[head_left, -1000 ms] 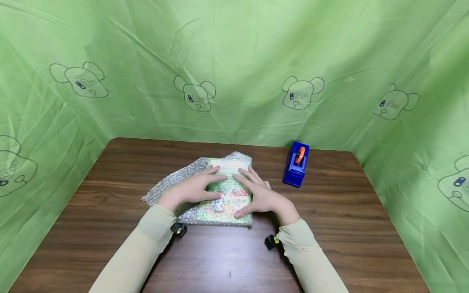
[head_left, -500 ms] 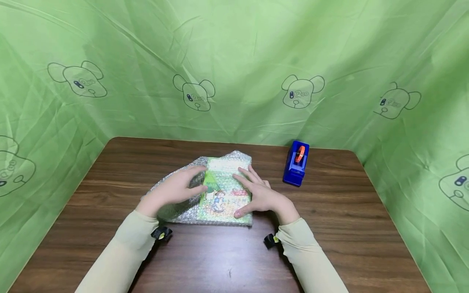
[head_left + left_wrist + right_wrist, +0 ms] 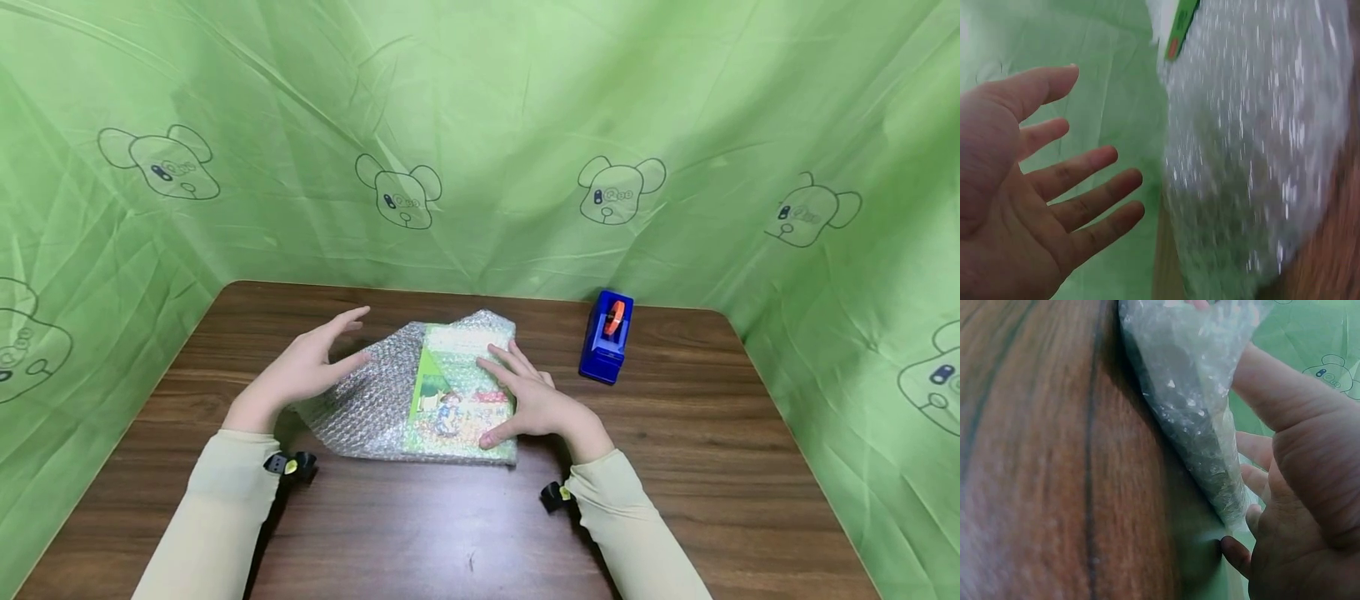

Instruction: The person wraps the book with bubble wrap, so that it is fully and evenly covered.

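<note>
A thin green picture book (image 3: 429, 392) lies partly under bubble wrap (image 3: 367, 412) in the middle of the table. Clear wrap covers its front on the right, while a green strip at its left shows bare. My right hand (image 3: 536, 404) rests on the wrapped book's right side with fingers spread. Over the far left part of the wrap, my left hand (image 3: 300, 362) is raised with straight, parted fingers and holds nothing. In the left wrist view, that hand (image 3: 1041, 187) is apart from the wrap (image 3: 1247, 125). Wrap (image 3: 1191, 406) lies beside my right thumb in the right wrist view.
A blue tape dispenser (image 3: 603, 354) with an orange roll (image 3: 615, 317) stands at the back right of the brown wooden table (image 3: 675, 467). Green cloth (image 3: 495, 100) with printed bear faces hangs behind the table and at both sides.
My left hand has lifted from the book and moved left, uncovering the book's left edge and the loose wrap. The right hand has stayed in place.
</note>
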A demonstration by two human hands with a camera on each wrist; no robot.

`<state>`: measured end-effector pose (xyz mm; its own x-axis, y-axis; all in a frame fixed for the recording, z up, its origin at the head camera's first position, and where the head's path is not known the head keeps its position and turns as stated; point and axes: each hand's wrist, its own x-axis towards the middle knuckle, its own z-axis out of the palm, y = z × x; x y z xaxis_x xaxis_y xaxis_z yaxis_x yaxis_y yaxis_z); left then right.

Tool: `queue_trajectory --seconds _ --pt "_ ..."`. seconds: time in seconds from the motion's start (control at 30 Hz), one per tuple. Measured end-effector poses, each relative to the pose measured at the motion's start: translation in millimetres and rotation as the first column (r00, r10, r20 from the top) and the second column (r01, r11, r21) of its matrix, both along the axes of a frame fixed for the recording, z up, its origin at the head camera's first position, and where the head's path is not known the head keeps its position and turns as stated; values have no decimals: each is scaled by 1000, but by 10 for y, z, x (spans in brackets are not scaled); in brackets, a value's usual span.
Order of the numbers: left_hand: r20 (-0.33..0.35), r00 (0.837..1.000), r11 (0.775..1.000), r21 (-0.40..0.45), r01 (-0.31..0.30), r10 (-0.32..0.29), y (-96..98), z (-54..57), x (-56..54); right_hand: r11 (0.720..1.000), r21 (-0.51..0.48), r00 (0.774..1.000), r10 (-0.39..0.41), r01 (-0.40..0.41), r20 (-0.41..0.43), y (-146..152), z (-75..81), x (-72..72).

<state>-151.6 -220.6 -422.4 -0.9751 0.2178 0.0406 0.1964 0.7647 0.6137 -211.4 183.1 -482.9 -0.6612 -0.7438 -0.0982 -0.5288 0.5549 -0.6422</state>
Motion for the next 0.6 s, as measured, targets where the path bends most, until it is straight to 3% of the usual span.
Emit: queue_trajectory --seconds 0.3,0.6 --pt "62 998 999 51 -14 11 -319 -81 13 1000 -5 1000 -3 3 6 1 -8 -2" --pt "108 994 994 104 -34 22 -485 -132 52 1000 -8 1000 -1 1 6 -6 -23 -6"
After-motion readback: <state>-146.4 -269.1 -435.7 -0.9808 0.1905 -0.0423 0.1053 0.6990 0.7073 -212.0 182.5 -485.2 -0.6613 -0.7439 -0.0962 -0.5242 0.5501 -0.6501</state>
